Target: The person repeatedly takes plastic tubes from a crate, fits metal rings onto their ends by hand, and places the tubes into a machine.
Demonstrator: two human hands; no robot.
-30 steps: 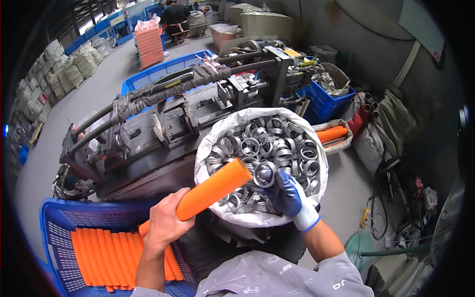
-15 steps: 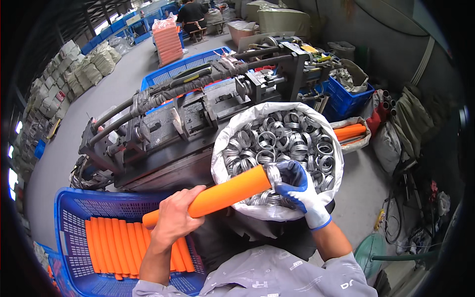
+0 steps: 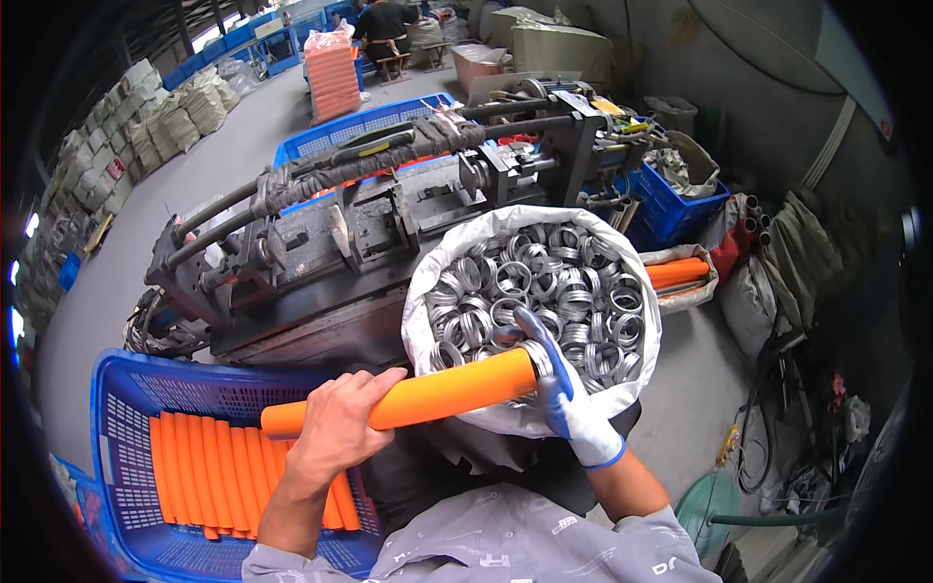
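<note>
My bare left hand point(image 3: 340, 420) is wrapped round an orange tube point(image 3: 452, 391), held slanting up to the right. At the tube's right end sits a silver threaded metal ring point(image 3: 537, 360), partly inside the mouth as far as I can see. My right hand point(image 3: 564, 396), in a white glove with a blue palm, lies flat against that ring, fingers stretched out. Beneath it stands a round container lined with a white sack point(image 3: 420, 335), filled with loose silver rings point(image 3: 573, 301). Similar orange tubes point(image 3: 209, 471) lie in a row inside a blue basket point(image 3: 228, 379) at lower left.
Beyond the sack runs a long dark metal machine point(image 3: 330, 282) with wrapped bars. A blue crate point(image 3: 680, 199) and a sack with orange tubes point(image 3: 685, 301) are at the right. Cables and a green round object point(image 3: 705, 510) lie lower right. A person point(image 3: 384, 29) sits far back.
My right hand has gone from curled fingers round the ring to a flat palm against it. The tube has tilted nearer level. The view has shifted slightly.
</note>
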